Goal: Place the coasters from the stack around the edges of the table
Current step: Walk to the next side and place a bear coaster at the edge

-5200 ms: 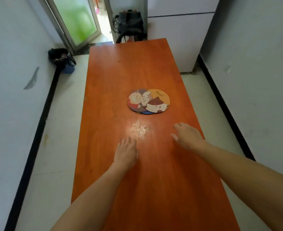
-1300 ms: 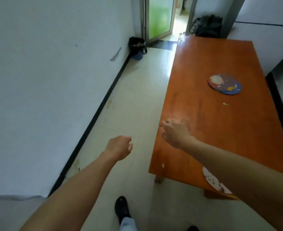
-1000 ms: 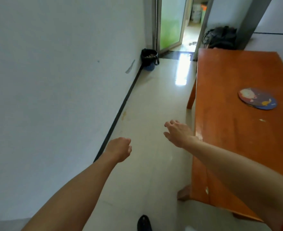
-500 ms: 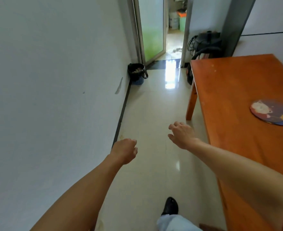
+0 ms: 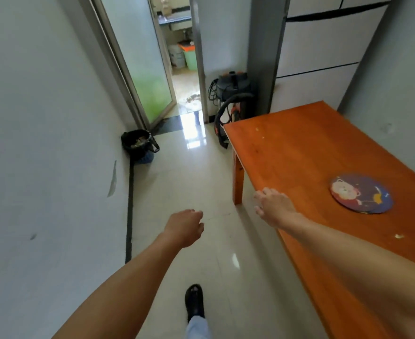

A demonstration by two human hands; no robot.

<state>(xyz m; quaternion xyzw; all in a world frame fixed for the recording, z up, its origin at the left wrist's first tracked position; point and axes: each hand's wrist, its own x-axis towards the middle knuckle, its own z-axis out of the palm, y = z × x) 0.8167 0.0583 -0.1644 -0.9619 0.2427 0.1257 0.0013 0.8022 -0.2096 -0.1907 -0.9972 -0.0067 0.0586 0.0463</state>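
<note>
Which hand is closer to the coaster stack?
The right hand, fingers spread at the table edge, is nearer the coaster stack; the left hand, loosely curled, hangs over the floor.

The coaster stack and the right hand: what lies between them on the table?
In the head view, only bare orange tabletop lies between the right hand and the coaster stack.

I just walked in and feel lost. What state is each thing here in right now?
Coaster stack: flat on the table, untouched.
Table: upright, top mostly bare.
Left hand: loosely curled, holding nothing, over the floor.
Right hand: open, empty, at the table's edge.
Glass door: open.
Bin: holds rubbish.
</note>
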